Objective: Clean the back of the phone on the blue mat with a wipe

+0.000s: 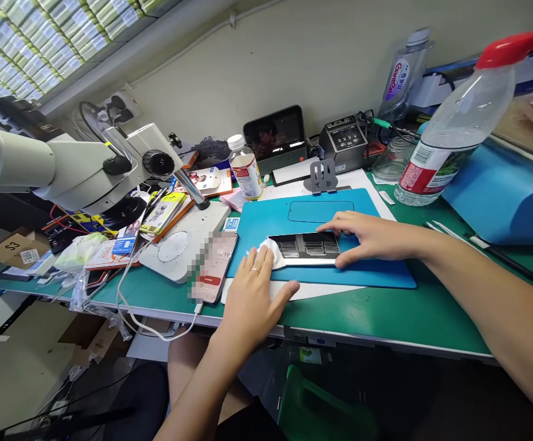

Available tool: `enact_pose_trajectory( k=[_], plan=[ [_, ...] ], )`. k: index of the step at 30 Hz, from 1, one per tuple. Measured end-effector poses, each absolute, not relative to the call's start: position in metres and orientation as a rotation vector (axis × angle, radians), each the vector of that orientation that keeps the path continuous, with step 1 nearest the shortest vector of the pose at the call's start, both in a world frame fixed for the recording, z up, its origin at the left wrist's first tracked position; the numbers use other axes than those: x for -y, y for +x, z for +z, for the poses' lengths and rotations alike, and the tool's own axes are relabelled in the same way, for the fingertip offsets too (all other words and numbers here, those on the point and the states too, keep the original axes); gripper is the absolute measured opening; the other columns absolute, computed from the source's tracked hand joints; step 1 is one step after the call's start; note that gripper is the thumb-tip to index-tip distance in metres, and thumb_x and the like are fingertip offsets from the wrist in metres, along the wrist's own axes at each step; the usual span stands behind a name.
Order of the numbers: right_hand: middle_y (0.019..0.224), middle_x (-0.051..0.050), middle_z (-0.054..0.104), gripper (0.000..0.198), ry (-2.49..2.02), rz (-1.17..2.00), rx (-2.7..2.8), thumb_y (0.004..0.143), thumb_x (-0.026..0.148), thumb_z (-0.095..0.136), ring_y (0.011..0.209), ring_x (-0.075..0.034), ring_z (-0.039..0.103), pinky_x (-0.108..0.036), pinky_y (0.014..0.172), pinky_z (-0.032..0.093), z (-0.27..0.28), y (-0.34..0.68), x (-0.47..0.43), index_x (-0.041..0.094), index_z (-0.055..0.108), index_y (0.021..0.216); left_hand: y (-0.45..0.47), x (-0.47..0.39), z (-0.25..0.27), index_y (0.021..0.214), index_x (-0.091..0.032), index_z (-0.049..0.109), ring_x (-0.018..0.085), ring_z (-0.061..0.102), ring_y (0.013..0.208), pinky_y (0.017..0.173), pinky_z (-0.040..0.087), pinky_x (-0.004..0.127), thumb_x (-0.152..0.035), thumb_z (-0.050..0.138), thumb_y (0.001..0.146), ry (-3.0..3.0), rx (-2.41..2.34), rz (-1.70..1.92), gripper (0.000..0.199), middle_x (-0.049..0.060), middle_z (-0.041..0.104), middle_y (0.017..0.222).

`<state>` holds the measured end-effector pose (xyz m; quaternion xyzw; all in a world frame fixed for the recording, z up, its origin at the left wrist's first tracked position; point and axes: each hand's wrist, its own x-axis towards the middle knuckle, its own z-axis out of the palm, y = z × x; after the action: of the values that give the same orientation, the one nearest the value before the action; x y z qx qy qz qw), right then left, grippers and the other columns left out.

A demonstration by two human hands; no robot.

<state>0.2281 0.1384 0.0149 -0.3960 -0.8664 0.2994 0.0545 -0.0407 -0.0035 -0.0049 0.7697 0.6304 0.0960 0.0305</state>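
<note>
A phone with a dark, glossy face and a pale edge lies on the blue work mat; reflections streak its surface. My right hand grips its right end, index finger at the far edge and thumb at the near edge. At the other end, my left hand presses a crumpled white tissue under its fingertips against the phone, thumb spread away. Just left of that hand, a second phone lies lit, with a white cable plugged in.
A microscope leans in from the left, its base on the green table. Behind the mat stand a small bottle, a grey phone stand and a soldering station. A large red-capped bottle and blue machine flank the right.
</note>
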Motion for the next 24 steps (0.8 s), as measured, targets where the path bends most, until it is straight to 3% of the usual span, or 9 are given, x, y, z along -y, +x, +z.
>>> enact_pose_trajectory(
  k=[10, 18, 24],
  plan=[
    [0.118, -0.010, 0.064, 0.085, -1.200, 0.893, 2.645, 0.068, 0.073, 0.071, 0.109, -0.039, 0.060, -0.049, 0.089, 0.048, 0.016, 0.228, -0.139, 0.036, 0.057, 0.144, -0.032, -0.039, -0.001, 0.152, -0.005, 0.041, 0.035, 0.033, 0.149, 0.122, 0.029, 0.049, -0.064, 0.037, 0.101, 2.358, -1.945, 0.304, 0.078, 0.017, 0.041, 0.158],
    [0.117, -0.009, 0.064, 0.086, -1.214, 0.936, 2.640, 0.067, 0.072, 0.072, 0.111, -0.039, 0.058, -0.050, 0.089, 0.049, 0.016, 0.228, -0.139, 0.039, 0.055, 0.144, -0.038, 0.011, -0.009, 0.157, -0.005, 0.031, 0.033, 0.023, 0.153, 0.124, 0.026, 0.051, -0.064, 0.036, 0.101, 2.332, -1.954, 0.312, 0.082, 0.016, 0.028, 0.164],
    [0.117, -0.009, 0.064, 0.086, -1.218, 0.887, 2.651, 0.067, 0.074, 0.071, 0.108, -0.038, 0.060, -0.050, 0.088, 0.049, 0.014, 0.228, -0.141, 0.039, 0.056, 0.144, -0.033, -0.014, -0.005, 0.154, -0.006, 0.038, 0.035, 0.026, 0.152, 0.123, 0.029, 0.052, -0.066, 0.037, 0.100, 2.327, -1.969, 0.321, 0.080, 0.017, 0.034, 0.161]
  ],
)
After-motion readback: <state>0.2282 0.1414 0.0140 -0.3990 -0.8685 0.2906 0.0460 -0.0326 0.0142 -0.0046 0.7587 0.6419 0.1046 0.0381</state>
